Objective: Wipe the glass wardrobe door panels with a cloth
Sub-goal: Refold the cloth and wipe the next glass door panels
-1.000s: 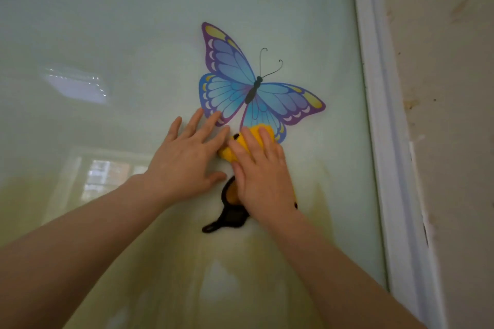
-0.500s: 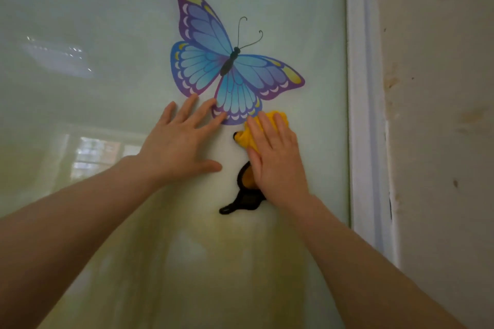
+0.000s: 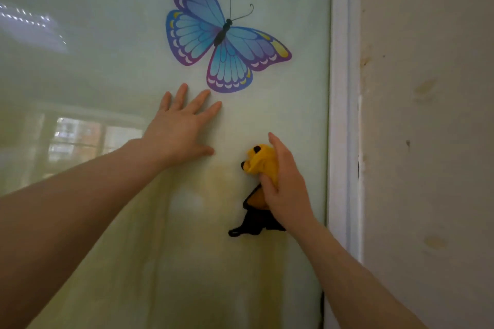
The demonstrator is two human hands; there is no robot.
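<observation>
Mid-wipe: right hand (image 3: pixel 287 189) gripping bunched cloth (image 3: pixel 260 161) against glass (image 3: pixel 107 61); left hand (image 3: pixel 179 128) flat, fingers spread, bracing. Next, likely: wiping downward.

Looks like a home bedroom: frosted glass wardrobe door (image 3: pixel 107 61) with a butterfly sticker (image 3: pixel 219 35), white frame (image 3: pixel 342 115), stained plaster wall (image 3: pixel 427 141) beside it.

Head camera faces the glass door panel (image 3: pixel 107 67) squarely, close up, angled slightly upward.
</observation>
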